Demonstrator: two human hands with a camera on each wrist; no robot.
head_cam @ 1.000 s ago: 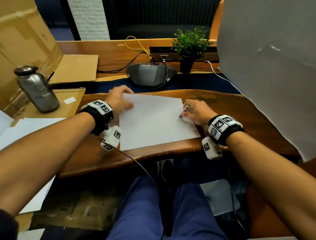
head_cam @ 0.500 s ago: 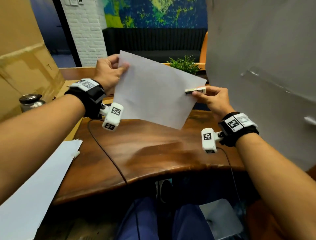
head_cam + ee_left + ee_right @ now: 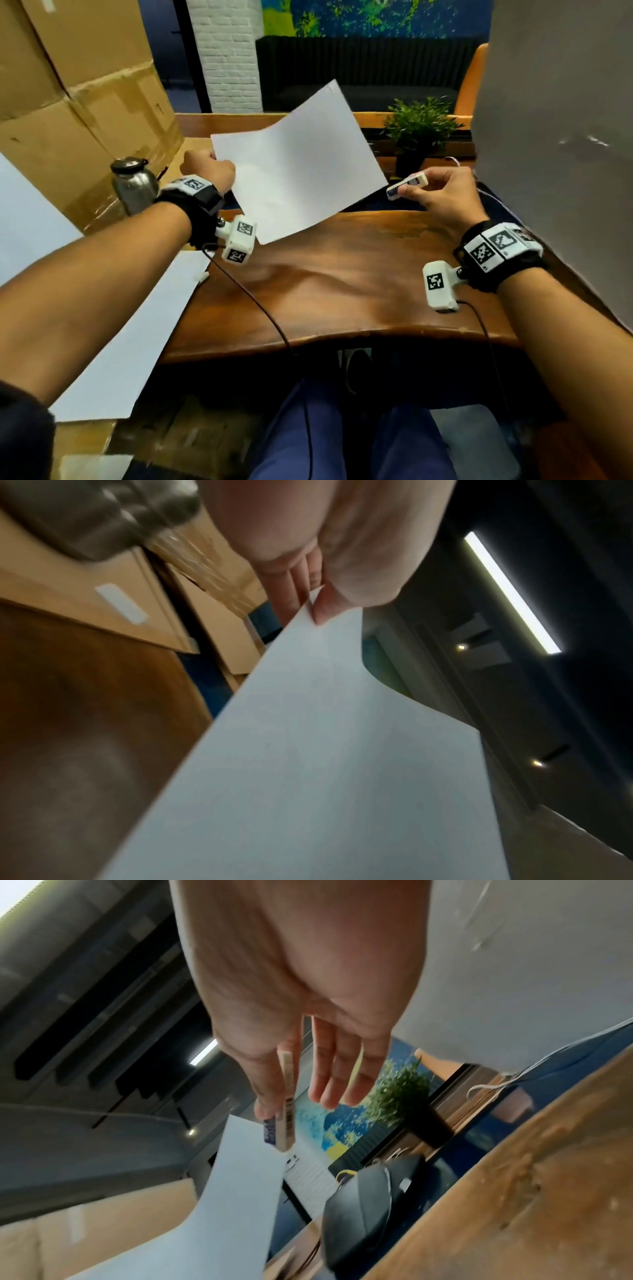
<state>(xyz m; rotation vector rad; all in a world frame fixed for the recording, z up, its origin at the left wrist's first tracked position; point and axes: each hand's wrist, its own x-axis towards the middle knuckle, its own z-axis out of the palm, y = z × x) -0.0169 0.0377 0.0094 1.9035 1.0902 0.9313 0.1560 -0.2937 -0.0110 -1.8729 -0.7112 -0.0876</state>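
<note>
A blank white paper sheet (image 3: pixel 294 161) hangs in the air above the wooden desk (image 3: pixel 342 284). My left hand (image 3: pixel 209 171) pinches its left corner between thumb and fingers; the left wrist view shows the thumb on the sheet (image 3: pixel 325 750). My right hand (image 3: pixel 442 195) is just right of the sheet and apart from it. It pinches a small white eraser with a blue label (image 3: pixel 406 185) between thumb and forefinger, the other fingers straight. In the right wrist view the eraser (image 3: pixel 287 1110) hangs beside the sheet's edge (image 3: pixel 240 1177).
A steel bottle (image 3: pixel 133 185) and cardboard boxes (image 3: pixel 78 113) stand at the left. More white sheets (image 3: pixel 130 335) lie at the desk's left. A potted plant (image 3: pixel 418 133) stands at the back, a large grey board (image 3: pixel 555 144) at the right. A dark speaker unit (image 3: pixel 369 1204) sits behind.
The sheet was lifted off the desk by both hands. Since then my right hand has let go of its edge and moved right with the eraser; the left has lowered the sheet.
</note>
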